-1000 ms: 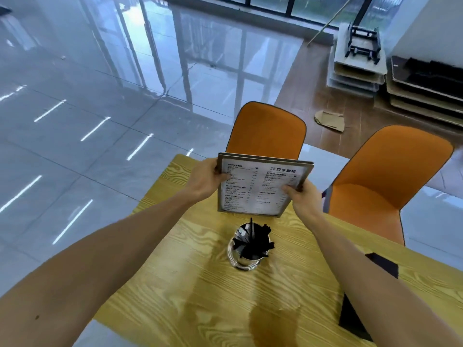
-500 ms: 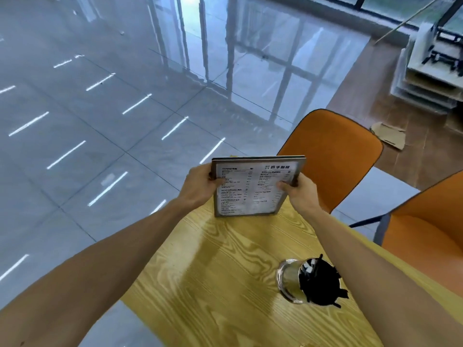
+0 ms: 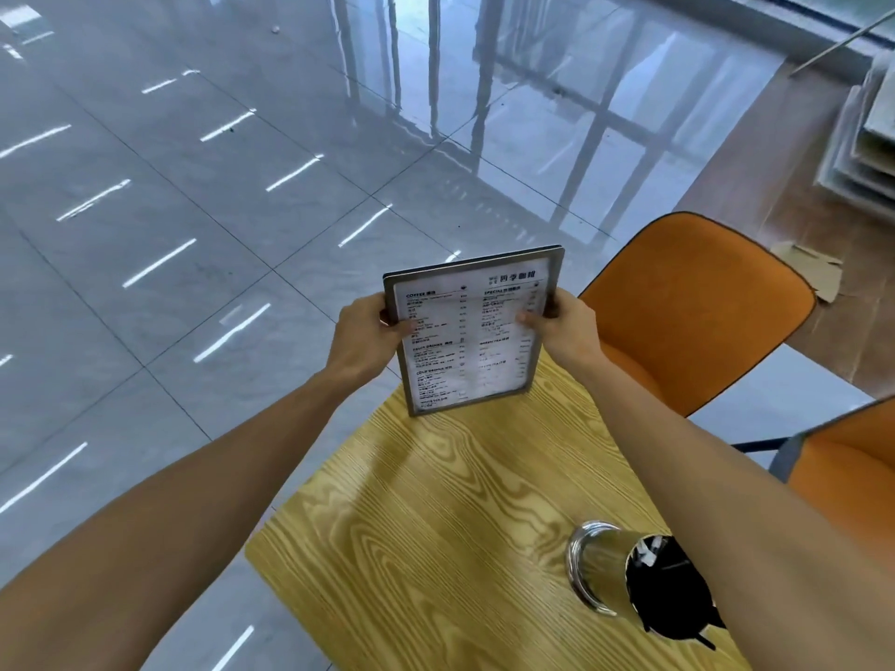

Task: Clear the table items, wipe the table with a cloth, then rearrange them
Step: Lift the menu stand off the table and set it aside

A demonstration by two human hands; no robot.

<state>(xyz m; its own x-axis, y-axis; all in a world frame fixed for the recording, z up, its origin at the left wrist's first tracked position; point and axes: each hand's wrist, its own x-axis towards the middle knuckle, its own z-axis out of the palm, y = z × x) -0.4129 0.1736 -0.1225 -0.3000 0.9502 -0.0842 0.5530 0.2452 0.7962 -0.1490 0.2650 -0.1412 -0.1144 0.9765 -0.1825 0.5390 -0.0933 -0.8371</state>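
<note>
Forearms of mine reach forward from the bottom corners over the wooden table [image 3: 436,515], which I take as the landmark. On the table, near its right side and close to me, stands a shiny metal cup [image 3: 598,569] with black things inside; my right forearm hides part of it. Farther, above the far corner of the table, I hold the menu board [image 3: 472,331] almost upright, a little tilted, its printed side toward me. My left hand [image 3: 363,341] grips its left edge, thumb on the front. My right hand [image 3: 564,326] grips its right edge, thumb also on the printed face. I cannot tell if the lower edge of the board touches the table. Beyond the table to the right stands an orange chair [image 3: 697,307], and a second orange chair [image 3: 852,457] is nearer at the right edge. Behind all lies the glossy grey tile floor [image 3: 193,210].
</note>
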